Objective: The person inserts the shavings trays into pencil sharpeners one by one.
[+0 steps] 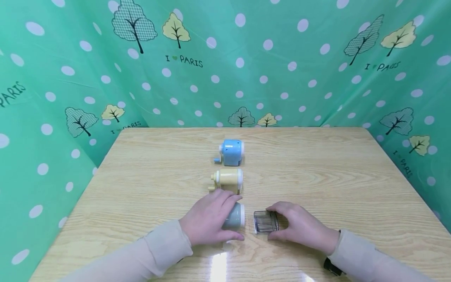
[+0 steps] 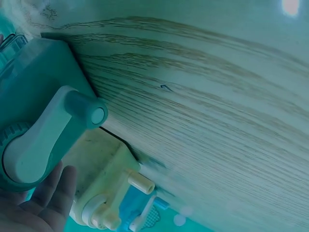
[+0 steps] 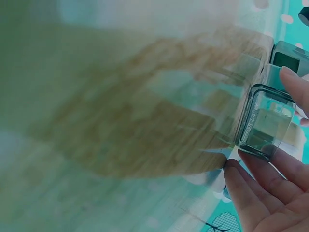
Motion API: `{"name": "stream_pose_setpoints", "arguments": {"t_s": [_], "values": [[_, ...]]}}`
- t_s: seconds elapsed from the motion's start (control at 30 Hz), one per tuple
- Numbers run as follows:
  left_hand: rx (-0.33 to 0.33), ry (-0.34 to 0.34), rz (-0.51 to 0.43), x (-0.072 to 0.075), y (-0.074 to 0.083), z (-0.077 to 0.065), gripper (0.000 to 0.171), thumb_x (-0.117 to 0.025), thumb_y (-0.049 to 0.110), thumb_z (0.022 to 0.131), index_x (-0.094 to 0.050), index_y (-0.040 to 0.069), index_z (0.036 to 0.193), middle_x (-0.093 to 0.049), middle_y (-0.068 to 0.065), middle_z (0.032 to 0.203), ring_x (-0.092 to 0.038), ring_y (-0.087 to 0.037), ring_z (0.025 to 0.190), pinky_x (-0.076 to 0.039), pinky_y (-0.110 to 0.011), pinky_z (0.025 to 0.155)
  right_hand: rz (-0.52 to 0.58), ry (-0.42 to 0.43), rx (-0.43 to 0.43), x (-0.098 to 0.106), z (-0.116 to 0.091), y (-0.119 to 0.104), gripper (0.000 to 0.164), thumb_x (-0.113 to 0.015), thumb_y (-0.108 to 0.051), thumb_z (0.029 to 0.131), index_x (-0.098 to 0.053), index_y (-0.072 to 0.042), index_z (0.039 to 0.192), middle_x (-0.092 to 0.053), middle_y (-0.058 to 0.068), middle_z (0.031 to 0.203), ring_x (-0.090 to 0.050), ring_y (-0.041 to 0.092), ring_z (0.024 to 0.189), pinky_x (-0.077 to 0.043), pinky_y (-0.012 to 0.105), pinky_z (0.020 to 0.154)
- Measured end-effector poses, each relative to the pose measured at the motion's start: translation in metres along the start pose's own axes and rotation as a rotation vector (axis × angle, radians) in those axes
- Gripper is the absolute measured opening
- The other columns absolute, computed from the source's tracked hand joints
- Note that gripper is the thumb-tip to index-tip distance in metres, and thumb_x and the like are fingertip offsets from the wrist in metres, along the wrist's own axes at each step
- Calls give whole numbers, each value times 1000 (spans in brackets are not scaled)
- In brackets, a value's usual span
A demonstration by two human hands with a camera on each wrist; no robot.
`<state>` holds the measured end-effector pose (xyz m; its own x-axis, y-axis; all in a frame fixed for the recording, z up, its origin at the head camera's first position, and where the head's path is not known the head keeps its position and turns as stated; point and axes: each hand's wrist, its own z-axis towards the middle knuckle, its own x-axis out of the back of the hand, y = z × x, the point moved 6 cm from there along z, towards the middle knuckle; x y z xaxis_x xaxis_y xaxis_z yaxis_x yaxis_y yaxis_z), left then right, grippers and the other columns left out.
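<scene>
My left hand (image 1: pixel 208 220) grips a grey-green crank pencil sharpener (image 1: pixel 234 217) from its left side, thumb near the front and fingers over the far side. The sharpener's crank (image 2: pixel 43 135) shows in the left wrist view, facing that wrist. To the right, my right hand (image 1: pixel 301 226) holds a clear smoky shavings drawer (image 3: pixel 268 121) between thumb and fingers, close over the table. A short gap separates the drawer from the sharpener's white-rimmed end. Just beyond the left fingers stands a yellow crank sharpener (image 1: pixel 228 178), partly hidden by that hand.
A blue crank sharpener (image 1: pixel 232 152) stands behind the yellow one, the three in a row. All are on a wood-grain table (image 1: pixel 317 164). A green curtain (image 1: pixel 197 86) with white dots and trees hangs behind and beside the table. Something black (image 1: pixel 332 267) shows under the right sleeve.
</scene>
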<state>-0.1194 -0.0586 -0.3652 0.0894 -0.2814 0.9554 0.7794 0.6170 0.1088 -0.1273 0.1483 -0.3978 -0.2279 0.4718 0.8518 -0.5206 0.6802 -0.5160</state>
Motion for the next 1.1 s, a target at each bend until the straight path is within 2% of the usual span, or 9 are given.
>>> {"name": "stream_pose_setpoints", "arguments": {"t_s": [0.23, 0.5, 0.8, 1.1], "values": [[28, -45, 39, -5, -1, 1, 93, -55, 73, 81, -57, -2, 136, -66, -10, 121, -62, -21, 103, -55, -35, 90, -9, -17, -4, 0, 1, -1, 74, -77, -55, 71, -70, -1, 120, -72, 13, 116, -68, 31, 106, -55, 51, 93], [68, -90, 5, -13, -1, 1, 87, -65, 67, 78, -58, 0, 134, -67, -9, 117, -61, -19, 97, -56, -34, 83, -31, -11, 39, -1, 0, -1, 76, -72, -60, 73, -70, -1, 120, -72, 12, 117, -68, 29, 106, -56, 49, 92], [97, -74, -40, -17, -2, 2, 76, -74, 57, 76, -60, 3, 127, -67, -7, 111, -61, -20, 94, -56, -33, 80, -63, -8, 51, -1, -1, -2, 73, -71, -59, 76, -70, -2, 122, -72, 9, 116, -69, 27, 104, -57, 47, 90], [80, -41, -13, -16, -2, 2, 70, -77, 52, 74, -60, 4, 123, -67, -7, 108, -61, -20, 91, -57, -32, 79, -77, 11, 61, 0, 0, -5, 71, -73, -56, 76, -70, -1, 120, -73, 9, 113, -70, 25, 99, -58, 44, 87]]}}
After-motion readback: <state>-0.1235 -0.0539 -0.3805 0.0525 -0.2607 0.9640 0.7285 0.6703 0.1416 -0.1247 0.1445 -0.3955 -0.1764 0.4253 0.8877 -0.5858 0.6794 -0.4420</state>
